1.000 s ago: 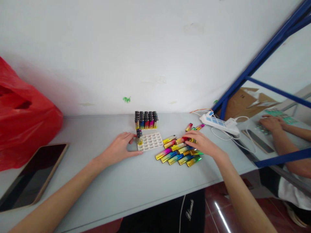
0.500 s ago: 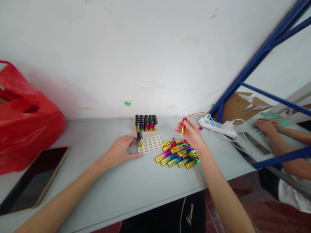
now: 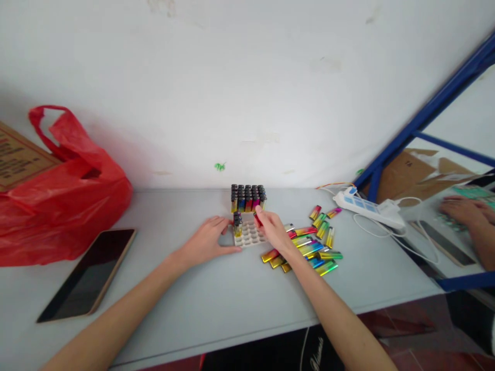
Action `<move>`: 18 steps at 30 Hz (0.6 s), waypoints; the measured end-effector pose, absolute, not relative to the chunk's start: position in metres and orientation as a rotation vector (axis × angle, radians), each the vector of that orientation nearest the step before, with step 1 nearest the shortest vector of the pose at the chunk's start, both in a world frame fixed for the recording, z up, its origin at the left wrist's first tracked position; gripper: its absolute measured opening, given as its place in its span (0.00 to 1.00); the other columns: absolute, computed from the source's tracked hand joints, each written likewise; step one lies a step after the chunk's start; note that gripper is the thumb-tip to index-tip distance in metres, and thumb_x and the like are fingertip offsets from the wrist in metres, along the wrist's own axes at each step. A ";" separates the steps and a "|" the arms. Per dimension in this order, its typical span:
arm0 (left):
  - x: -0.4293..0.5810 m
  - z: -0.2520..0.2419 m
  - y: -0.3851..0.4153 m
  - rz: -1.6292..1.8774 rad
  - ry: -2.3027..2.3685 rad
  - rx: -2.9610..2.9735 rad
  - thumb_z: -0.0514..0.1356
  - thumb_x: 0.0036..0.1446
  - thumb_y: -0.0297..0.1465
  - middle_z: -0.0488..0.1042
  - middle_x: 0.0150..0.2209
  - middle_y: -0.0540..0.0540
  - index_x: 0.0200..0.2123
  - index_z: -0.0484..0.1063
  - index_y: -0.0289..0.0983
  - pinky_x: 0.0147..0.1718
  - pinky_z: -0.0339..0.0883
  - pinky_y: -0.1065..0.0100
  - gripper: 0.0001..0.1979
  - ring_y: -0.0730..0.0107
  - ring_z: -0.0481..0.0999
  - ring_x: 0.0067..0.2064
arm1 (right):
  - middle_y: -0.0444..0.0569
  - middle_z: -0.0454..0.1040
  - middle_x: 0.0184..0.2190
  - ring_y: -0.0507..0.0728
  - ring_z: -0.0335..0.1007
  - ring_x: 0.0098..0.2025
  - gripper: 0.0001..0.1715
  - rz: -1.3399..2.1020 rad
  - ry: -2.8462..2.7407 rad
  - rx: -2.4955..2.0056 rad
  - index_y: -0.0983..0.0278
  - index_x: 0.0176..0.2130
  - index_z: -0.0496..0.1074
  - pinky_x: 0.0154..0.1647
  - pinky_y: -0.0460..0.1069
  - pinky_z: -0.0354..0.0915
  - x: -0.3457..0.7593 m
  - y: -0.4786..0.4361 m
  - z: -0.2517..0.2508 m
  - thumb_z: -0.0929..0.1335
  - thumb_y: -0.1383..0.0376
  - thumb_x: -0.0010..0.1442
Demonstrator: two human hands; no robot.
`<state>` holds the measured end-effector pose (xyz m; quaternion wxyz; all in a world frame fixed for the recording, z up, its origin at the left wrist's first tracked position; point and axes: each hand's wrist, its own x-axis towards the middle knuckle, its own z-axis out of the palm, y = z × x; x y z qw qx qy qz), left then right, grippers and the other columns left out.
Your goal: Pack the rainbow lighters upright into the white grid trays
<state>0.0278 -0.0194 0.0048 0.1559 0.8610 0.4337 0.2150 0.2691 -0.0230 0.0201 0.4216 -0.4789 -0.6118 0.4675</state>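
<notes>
My left hand (image 3: 207,239) grips the left side of a white tray (image 3: 249,239) with rows of holes, its thumb along the front corner. A few black-topped lighters (image 3: 237,225) stand upright in the tray's left end. Over the tray's back right part, my right hand (image 3: 275,233) pinches a red lighter (image 3: 257,218); its lower end is hard to make out. Behind the tray a block of upright lighters (image 3: 248,199) with black tops stands in close rows. To the right lies a loose pile of shiny multicoloured lighters (image 3: 309,248), partly covered by my right forearm.
At the left are a red plastic bag (image 3: 77,201), a cardboard box (image 3: 23,157) and a tablet or large phone (image 3: 91,273). A white power strip (image 3: 367,208) with cables lies at the right, near a blue metal frame (image 3: 402,144). Another person's hands (image 3: 462,208) are beyond it.
My right hand has moved left from beyond the pile to over the tray, carrying the red lighter. Several lighters in the pile now lie scattered towards the back. The camera view has shifted left.
</notes>
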 end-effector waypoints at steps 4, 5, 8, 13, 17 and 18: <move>0.029 0.006 -0.019 0.594 1.258 2.470 0.69 0.53 0.63 0.77 0.37 0.45 0.35 0.68 0.41 0.44 0.71 0.55 0.31 0.53 0.78 0.41 | 0.38 0.52 0.15 0.51 0.49 0.20 0.42 1.232 -1.384 -1.299 0.58 0.18 0.57 0.24 0.48 0.49 0.261 -0.031 0.018 0.59 0.33 0.69; 0.029 0.007 -0.019 0.592 1.261 2.469 0.68 0.53 0.63 0.77 0.37 0.45 0.35 0.68 0.41 0.44 0.71 0.55 0.32 0.53 0.78 0.40 | 0.38 0.51 0.14 0.50 0.48 0.19 0.41 1.254 -1.333 -1.316 0.57 0.17 0.56 0.23 0.48 0.48 0.260 -0.031 0.019 0.60 0.35 0.69; 0.029 0.009 -0.019 0.588 1.266 2.465 0.68 0.53 0.64 0.77 0.37 0.46 0.34 0.67 0.42 0.43 0.71 0.56 0.32 0.53 0.78 0.40 | 0.38 0.51 0.13 0.50 0.45 0.18 0.35 1.293 -1.234 -1.335 0.57 0.17 0.55 0.22 0.49 0.45 0.259 -0.029 0.019 0.61 0.44 0.68; 0.029 0.011 -0.021 0.589 1.263 2.454 0.68 0.53 0.63 0.77 0.37 0.46 0.34 0.68 0.42 0.44 0.72 0.55 0.31 0.54 0.78 0.40 | 0.38 0.53 0.13 0.49 0.44 0.17 0.31 1.319 -1.166 -1.311 0.57 0.16 0.56 0.21 0.48 0.44 0.262 -0.028 0.022 0.61 0.49 0.65; 0.030 0.013 -0.021 0.607 1.251 2.453 0.68 0.53 0.62 0.77 0.37 0.46 0.35 0.69 0.41 0.45 0.72 0.56 0.30 0.55 0.78 0.39 | 0.38 0.54 0.13 0.49 0.47 0.17 0.35 1.328 -1.125 -1.325 0.58 0.17 0.59 0.21 0.48 0.45 0.263 -0.030 0.027 0.64 0.40 0.63; 0.030 0.013 -0.020 0.607 1.249 2.455 0.69 0.53 0.62 0.77 0.36 0.46 0.35 0.69 0.41 0.45 0.72 0.56 0.30 0.55 0.78 0.39 | 0.38 0.54 0.13 0.49 0.47 0.17 0.36 1.328 -1.129 -1.326 0.58 0.16 0.59 0.22 0.48 0.45 0.263 -0.030 0.028 0.64 0.38 0.63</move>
